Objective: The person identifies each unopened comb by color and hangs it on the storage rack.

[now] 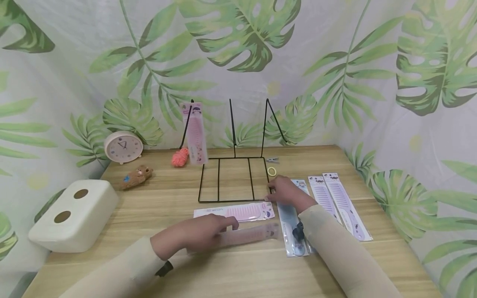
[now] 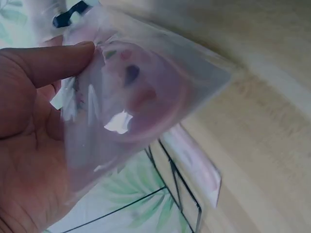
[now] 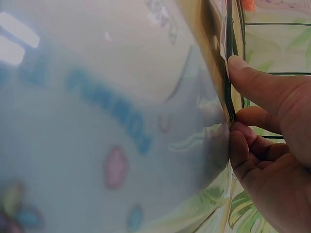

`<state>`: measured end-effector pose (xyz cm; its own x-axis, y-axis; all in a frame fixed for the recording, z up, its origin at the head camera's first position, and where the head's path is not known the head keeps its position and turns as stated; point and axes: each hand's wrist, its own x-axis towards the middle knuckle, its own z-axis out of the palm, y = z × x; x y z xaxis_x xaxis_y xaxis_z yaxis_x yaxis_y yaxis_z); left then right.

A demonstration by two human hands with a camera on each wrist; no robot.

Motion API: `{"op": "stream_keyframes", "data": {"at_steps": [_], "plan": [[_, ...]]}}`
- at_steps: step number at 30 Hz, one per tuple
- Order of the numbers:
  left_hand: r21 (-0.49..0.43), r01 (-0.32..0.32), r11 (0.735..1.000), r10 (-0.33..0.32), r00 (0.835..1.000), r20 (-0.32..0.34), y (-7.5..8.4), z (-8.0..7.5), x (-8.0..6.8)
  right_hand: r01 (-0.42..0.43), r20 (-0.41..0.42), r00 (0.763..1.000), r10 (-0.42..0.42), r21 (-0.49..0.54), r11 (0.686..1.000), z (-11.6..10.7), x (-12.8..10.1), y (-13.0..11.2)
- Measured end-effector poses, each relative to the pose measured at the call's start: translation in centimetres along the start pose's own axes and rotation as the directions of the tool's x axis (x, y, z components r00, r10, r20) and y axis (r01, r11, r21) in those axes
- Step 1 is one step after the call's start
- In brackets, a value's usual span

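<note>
The wooden table [image 1: 238,265] is pale tan, the wire rack [image 1: 232,178] black, and the backdrop [image 1: 335,62] white with green leaf prints. Pink combs [image 1: 238,212] sit in clear packets printed with small cartoon figures, beside a blue comb packet [image 1: 288,219] and two lilac ones [image 1: 346,205]. The clock [image 1: 123,146] is pale pink, the yarn bundle [image 1: 180,157] coral, the plush toy [image 1: 136,177] brown, the box [image 1: 74,215] cream.

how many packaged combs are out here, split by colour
pink packaged combs: 3 (one hanging on the wire rack, one flat in front of the rack, one in the left hand)
blue packaged combs: 1, beside the right hand
lilac packaged combs: 2
total: 6
</note>
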<state>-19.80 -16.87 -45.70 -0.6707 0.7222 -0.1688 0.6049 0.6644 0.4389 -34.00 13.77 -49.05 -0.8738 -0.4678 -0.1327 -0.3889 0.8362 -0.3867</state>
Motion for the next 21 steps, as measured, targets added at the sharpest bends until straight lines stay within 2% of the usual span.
{"op": "stream_keyframes", "data": {"at_steps": [5,9,13,16,19,21], "plan": [[-0.050,-0.008,0.999,0.007,1.000,-0.017,0.0,-1.6,-0.8,-0.007,0.003,1.000,0.007,0.009,1.000,0.1,0.0,0.1],[-0.076,-0.033,0.997,0.027,0.996,-0.081,-0.1,-2.7,-1.4,-0.002,-0.006,1.000,0.002,0.002,1.000,0.1,0.0,0.1],[-0.143,-0.038,0.989,0.016,0.989,-0.150,-0.8,-3.3,-1.9,0.017,-0.022,1.000,-0.017,-0.006,1.000,0.1,0.1,0.1],[-0.217,-0.051,0.975,0.002,0.976,-0.219,-1.4,-3.4,-2.3,0.010,-0.022,1.000,-0.010,0.007,1.000,0.2,0.1,0.2],[-0.297,-0.067,0.953,-0.026,0.954,-0.297,-1.9,-3.3,-2.5,-0.007,-0.005,1.000,0.007,0.018,1.000,0.1,0.1,0.2],[-0.345,-0.058,0.937,-0.068,0.938,-0.340,-2.2,-3.2,-2.6,-0.020,-0.004,1.000,0.020,0.018,1.000,0.1,0.0,0.2]]}}
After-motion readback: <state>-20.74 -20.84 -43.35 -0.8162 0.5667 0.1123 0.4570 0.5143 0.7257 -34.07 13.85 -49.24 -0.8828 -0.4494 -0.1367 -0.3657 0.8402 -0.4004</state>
